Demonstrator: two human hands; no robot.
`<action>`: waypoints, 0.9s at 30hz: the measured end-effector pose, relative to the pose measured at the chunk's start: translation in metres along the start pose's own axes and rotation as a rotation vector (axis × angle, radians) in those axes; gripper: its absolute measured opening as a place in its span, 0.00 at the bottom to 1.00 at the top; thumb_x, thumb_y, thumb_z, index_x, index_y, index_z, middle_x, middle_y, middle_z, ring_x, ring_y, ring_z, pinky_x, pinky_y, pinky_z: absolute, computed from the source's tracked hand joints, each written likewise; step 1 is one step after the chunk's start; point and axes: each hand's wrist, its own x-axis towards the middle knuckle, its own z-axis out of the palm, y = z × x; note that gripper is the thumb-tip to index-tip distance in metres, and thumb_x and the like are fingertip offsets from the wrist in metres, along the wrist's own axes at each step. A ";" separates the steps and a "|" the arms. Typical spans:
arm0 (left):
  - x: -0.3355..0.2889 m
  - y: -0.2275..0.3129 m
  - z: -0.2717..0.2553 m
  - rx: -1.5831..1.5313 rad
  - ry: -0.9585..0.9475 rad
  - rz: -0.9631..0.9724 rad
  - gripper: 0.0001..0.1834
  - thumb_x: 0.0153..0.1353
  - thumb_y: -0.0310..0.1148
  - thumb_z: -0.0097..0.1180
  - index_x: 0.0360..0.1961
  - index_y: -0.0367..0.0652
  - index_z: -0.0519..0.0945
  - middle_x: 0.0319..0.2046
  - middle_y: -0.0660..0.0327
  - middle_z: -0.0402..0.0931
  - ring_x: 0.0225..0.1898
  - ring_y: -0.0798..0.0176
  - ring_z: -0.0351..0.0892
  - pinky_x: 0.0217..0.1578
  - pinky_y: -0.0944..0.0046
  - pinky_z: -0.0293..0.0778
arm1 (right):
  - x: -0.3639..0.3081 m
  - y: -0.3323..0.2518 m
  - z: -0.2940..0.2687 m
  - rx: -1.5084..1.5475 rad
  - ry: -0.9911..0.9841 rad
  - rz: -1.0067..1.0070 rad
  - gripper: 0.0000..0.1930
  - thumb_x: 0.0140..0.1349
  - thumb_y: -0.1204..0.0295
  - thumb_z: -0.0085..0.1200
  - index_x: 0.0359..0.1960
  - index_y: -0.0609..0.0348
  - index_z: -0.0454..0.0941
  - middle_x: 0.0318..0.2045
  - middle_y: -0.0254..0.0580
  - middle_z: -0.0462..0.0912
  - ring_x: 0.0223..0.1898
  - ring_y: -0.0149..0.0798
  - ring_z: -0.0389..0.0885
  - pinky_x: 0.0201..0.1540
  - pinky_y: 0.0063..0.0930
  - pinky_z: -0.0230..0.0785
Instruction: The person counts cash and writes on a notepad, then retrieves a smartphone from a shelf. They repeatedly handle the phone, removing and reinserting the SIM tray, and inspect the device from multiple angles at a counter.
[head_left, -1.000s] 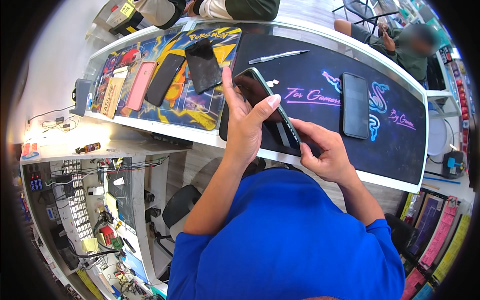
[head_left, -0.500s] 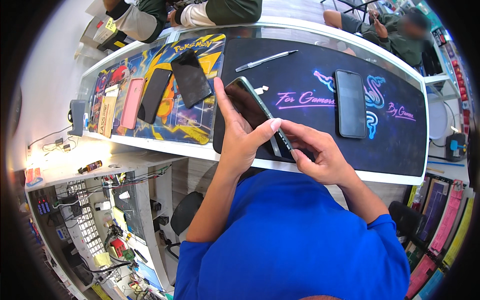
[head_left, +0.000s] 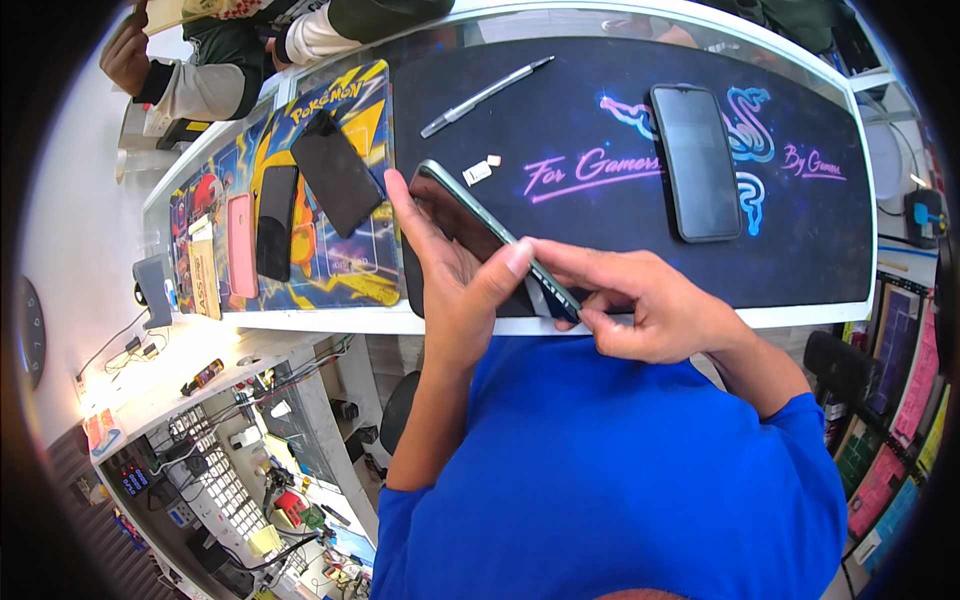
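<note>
A dark smartphone (head_left: pixel 470 212) with a greenish edge is held tilted over the counter's near edge. My left hand (head_left: pixel 455 280) supports it from the left, its thumb pressed on the side edge and its index finger stretched along the far end. Thumb and fingers of my right hand (head_left: pixel 650 305) pinch at the phone's lower right corner; whether they hold anything small there is hidden. Just beyond the phone, a small white card-like piece (head_left: pixel 479 174) lies on the black mat (head_left: pixel 560 110). Farther off rests a pen (head_left: pixel 487 97).
Another phone (head_left: pixel 696 165) lies on the mat's right side. On a colourful mat (head_left: pixel 372 283) at left are a black phone (head_left: pixel 338 175), a second dark phone (head_left: pixel 275 222), a pink case (head_left: pixel 241 245) and a tan packet (head_left: pixel 204 268). A person's sleeve (head_left: pixel 205 88) is beyond the counter.
My view has shifted, so the counter sits differently in the picture. Both hands keep nearly the same hold on the phone. At far left, the other person's raised hand now shows.
</note>
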 end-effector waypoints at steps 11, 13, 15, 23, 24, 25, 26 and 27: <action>-0.005 0.009 0.004 0.009 -0.045 -0.076 0.76 0.60 0.28 0.73 0.85 0.55 0.16 0.83 0.54 0.34 0.83 0.54 0.45 0.79 0.50 0.55 | -0.001 0.000 -0.002 -0.018 -0.065 -0.047 0.48 0.61 0.86 0.52 0.86 0.54 0.54 0.75 0.57 0.73 0.45 0.41 0.89 0.48 0.32 0.84; -0.005 0.008 0.002 0.035 -0.057 -0.080 0.77 0.59 0.29 0.74 0.84 0.56 0.16 0.83 0.54 0.33 0.83 0.54 0.44 0.79 0.49 0.55 | 0.000 -0.001 -0.002 -0.030 -0.068 -0.028 0.48 0.61 0.86 0.53 0.86 0.53 0.54 0.75 0.56 0.72 0.44 0.41 0.89 0.48 0.32 0.84; -0.007 0.010 0.001 0.051 -0.064 -0.087 0.78 0.59 0.29 0.74 0.84 0.56 0.15 0.83 0.53 0.31 0.84 0.54 0.42 0.79 0.49 0.55 | 0.002 -0.002 -0.003 -0.045 -0.061 -0.017 0.48 0.60 0.86 0.53 0.86 0.52 0.54 0.75 0.56 0.73 0.43 0.42 0.89 0.46 0.32 0.84; -0.007 0.003 0.003 0.061 -0.027 -0.056 0.79 0.57 0.31 0.76 0.84 0.54 0.16 0.82 0.55 0.37 0.79 0.56 0.51 0.76 0.52 0.58 | 0.001 -0.005 0.003 -0.170 0.012 -0.013 0.48 0.59 0.85 0.52 0.85 0.49 0.57 0.67 0.55 0.81 0.42 0.47 0.91 0.44 0.36 0.83; -0.007 0.004 0.002 0.068 -0.025 -0.064 0.79 0.57 0.31 0.76 0.85 0.53 0.17 0.81 0.56 0.38 0.76 0.57 0.54 0.74 0.53 0.60 | 0.002 -0.006 0.005 -0.169 0.041 -0.034 0.47 0.59 0.85 0.50 0.85 0.49 0.58 0.65 0.55 0.83 0.41 0.49 0.91 0.44 0.37 0.84; -0.006 0.005 0.001 0.075 -0.022 -0.071 0.79 0.56 0.32 0.76 0.85 0.53 0.17 0.81 0.57 0.40 0.73 0.58 0.57 0.72 0.54 0.62 | 0.002 -0.007 0.005 -0.161 0.037 -0.007 0.47 0.59 0.85 0.50 0.85 0.48 0.59 0.64 0.55 0.84 0.41 0.49 0.91 0.44 0.37 0.84; -0.007 0.002 0.000 0.080 -0.005 -0.058 0.80 0.55 0.32 0.77 0.85 0.54 0.18 0.79 0.59 0.43 0.65 0.61 0.61 0.67 0.57 0.67 | 0.002 -0.010 0.005 -0.154 0.033 0.020 0.47 0.58 0.85 0.50 0.85 0.48 0.59 0.64 0.55 0.84 0.41 0.49 0.91 0.44 0.38 0.84; -0.007 0.003 0.000 0.074 -0.004 -0.064 0.80 0.55 0.32 0.77 0.85 0.54 0.18 0.79 0.59 0.43 0.65 0.61 0.62 0.66 0.57 0.67 | 0.003 -0.012 0.004 -0.147 0.025 0.041 0.47 0.58 0.85 0.50 0.85 0.48 0.59 0.63 0.55 0.84 0.41 0.49 0.91 0.44 0.38 0.84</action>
